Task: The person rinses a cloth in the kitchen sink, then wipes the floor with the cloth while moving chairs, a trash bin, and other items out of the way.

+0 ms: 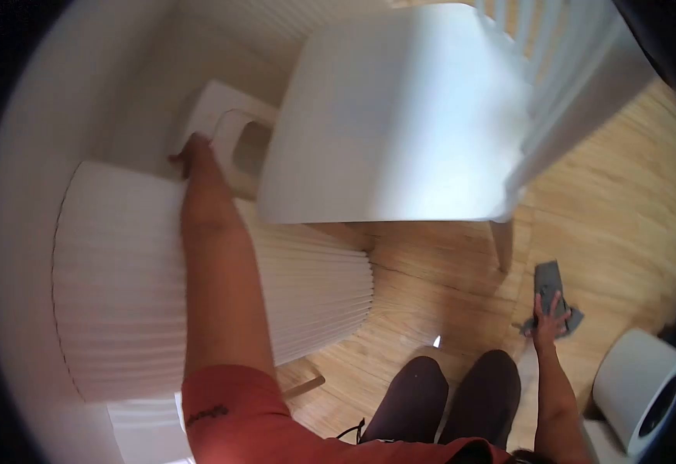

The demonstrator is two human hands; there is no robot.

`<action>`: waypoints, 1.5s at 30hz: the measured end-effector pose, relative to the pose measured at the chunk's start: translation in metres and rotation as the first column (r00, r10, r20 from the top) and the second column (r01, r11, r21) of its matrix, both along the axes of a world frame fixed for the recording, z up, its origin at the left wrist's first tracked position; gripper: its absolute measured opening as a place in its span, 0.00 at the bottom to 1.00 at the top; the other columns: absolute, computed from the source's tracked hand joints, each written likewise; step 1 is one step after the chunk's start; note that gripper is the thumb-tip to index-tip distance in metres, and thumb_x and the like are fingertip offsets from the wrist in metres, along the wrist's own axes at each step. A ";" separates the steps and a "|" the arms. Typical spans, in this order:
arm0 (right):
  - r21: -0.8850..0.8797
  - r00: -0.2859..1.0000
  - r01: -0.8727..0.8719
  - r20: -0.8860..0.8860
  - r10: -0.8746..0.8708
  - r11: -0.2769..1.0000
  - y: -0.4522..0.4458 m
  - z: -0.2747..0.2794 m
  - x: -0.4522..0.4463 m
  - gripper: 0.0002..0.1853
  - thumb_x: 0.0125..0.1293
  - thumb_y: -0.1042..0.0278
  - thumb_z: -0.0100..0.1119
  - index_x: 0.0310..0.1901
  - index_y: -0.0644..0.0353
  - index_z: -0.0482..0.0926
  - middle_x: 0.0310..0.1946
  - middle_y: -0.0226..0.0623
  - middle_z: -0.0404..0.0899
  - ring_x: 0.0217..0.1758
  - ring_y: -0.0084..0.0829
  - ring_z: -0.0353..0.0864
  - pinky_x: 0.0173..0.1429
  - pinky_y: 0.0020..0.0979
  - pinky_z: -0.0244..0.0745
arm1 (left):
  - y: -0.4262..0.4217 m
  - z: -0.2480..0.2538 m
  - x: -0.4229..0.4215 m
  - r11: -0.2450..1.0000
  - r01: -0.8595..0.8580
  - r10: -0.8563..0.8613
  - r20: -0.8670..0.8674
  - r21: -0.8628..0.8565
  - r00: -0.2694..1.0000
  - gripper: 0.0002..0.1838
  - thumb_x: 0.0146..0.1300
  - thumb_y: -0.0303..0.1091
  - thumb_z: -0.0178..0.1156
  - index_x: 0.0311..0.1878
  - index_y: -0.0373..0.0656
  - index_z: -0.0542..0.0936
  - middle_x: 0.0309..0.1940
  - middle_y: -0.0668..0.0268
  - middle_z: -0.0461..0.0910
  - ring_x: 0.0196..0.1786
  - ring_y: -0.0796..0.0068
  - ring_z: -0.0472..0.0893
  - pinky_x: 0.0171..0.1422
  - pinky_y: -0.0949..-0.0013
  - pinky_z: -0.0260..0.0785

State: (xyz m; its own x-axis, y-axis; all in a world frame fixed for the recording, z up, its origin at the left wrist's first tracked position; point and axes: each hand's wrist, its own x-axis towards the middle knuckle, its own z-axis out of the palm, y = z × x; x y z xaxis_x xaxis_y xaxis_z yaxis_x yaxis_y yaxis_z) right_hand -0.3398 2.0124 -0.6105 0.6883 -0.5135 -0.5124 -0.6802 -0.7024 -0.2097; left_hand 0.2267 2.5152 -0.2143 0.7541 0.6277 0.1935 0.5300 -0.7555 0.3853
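Observation:
Down on the wooden floor, my right hand lies with its fingers spread over a crumpled grey cloth. The cloth is flat under the palm and bunched on its right side. My left arm stretches forward over a white pleated shade. At its end, my left hand bends down beside a white box-like piece with a thin cord on it. Most of the left fingers are hidden or too small to make out.
A white chair with a slatted back stands ahead, its wooden leg near the cloth. At the lower right is a white cylinder with a dark opening. A pale wall runs along the left. My knees are below.

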 end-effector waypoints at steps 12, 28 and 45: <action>-0.074 0.984 0.079 0.168 -0.066 0.994 0.012 -0.029 -0.015 0.51 0.39 0.61 0.74 0.65 0.16 0.57 0.75 0.27 0.31 0.73 0.66 0.29 0.62 0.75 0.41 | -0.043 0.009 0.001 0.898 0.268 -0.245 0.110 -0.348 0.963 0.29 0.57 0.42 0.56 0.61 0.42 0.66 0.48 0.51 0.73 0.46 0.53 0.76 0.45 0.49 0.68; -0.377 0.877 0.367 0.445 -0.180 0.850 -0.021 -0.043 -0.143 0.24 0.66 0.49 0.46 0.64 0.36 0.65 0.71 0.38 0.49 0.70 0.61 0.46 0.70 0.59 0.42 | -0.325 -0.064 -0.379 0.274 0.924 -0.511 0.855 0.265 -0.094 0.11 0.60 0.27 0.57 0.45 0.34 0.76 0.46 0.55 0.78 0.48 0.65 0.78 0.55 0.66 0.71; -0.371 0.532 0.829 0.289 -0.796 0.419 0.082 -0.029 -0.333 0.30 0.67 0.55 0.45 0.68 0.56 0.55 0.65 0.55 0.53 0.69 0.58 0.46 0.71 0.59 0.38 | -0.653 -0.178 -0.727 -0.978 0.147 -0.176 -0.201 0.150 -0.964 0.16 0.42 0.34 0.65 0.36 0.39 0.76 0.22 0.59 0.80 0.29 0.60 0.82 0.33 0.62 0.74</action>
